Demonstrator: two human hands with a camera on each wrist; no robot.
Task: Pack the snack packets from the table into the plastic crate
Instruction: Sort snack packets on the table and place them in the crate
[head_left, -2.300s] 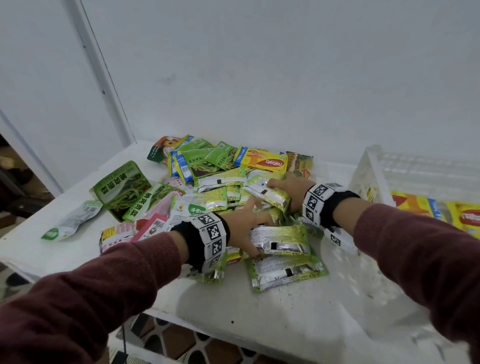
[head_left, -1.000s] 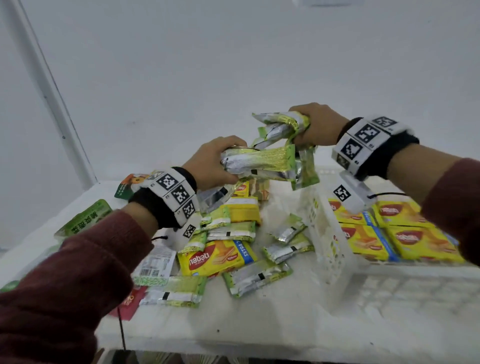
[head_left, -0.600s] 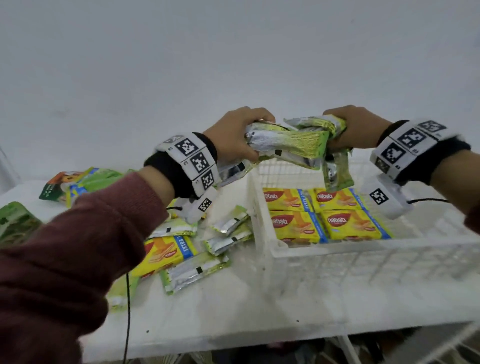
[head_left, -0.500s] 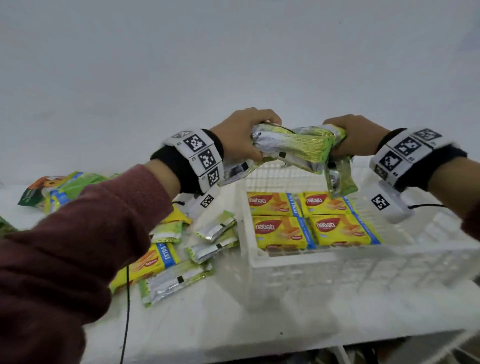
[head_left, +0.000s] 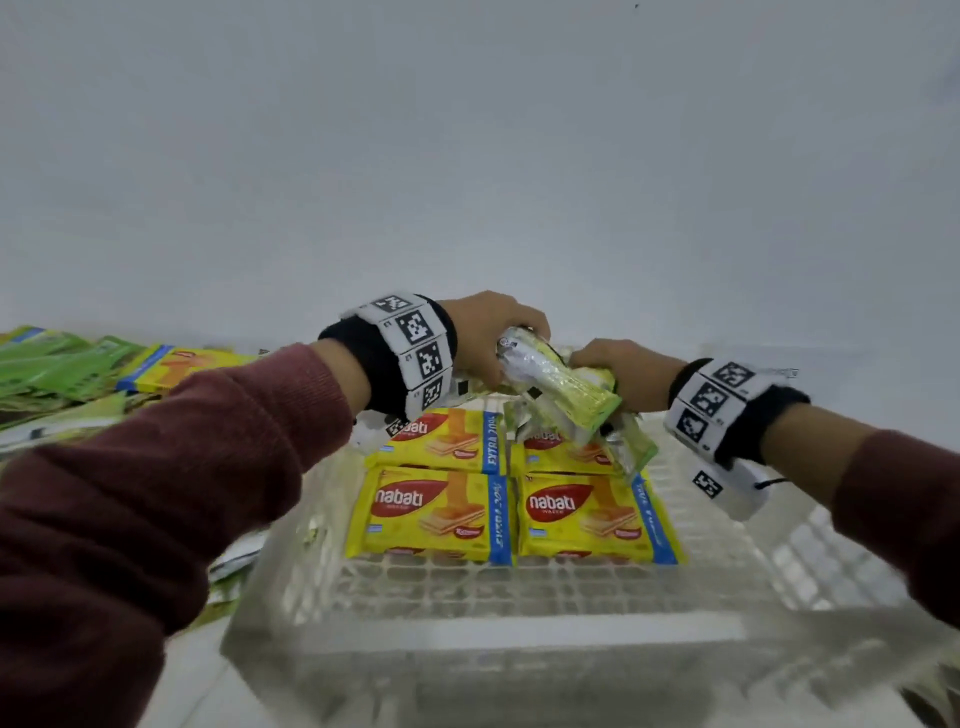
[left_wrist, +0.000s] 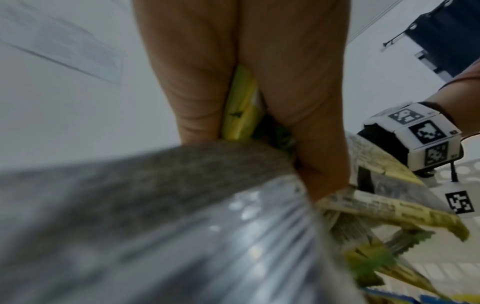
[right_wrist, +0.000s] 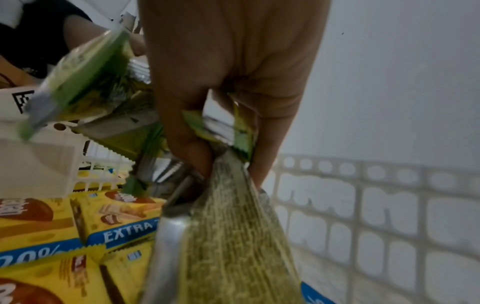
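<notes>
A bunch of green and silver snack packets (head_left: 563, 387) hangs over the far part of the white plastic crate (head_left: 467, 644). My left hand (head_left: 498, 338) grips its left end and my right hand (head_left: 608, 371) grips its right end. The left wrist view has fingers (left_wrist: 309, 115) curled over silver foil packets (left_wrist: 182, 236). Seen from the right wrist, fingers (right_wrist: 187, 115) clamp green packets (right_wrist: 228, 236) above the crate floor. Several yellow Nabati wafer packs (head_left: 434, 512) lie flat inside the crate.
More green packets (head_left: 52, 364) and a yellow wafer pack (head_left: 171, 366) lie on the table to the left of the crate. A few packets (head_left: 234, 566) sit beside the crate's left wall. A white wall stands close behind. The crate's right side (right_wrist: 363, 216) holds bare lattice floor.
Both hands lifted the bunch of packets off the table pile, carried it rightward and have now lowered it over the wafer packs in the crate.
</notes>
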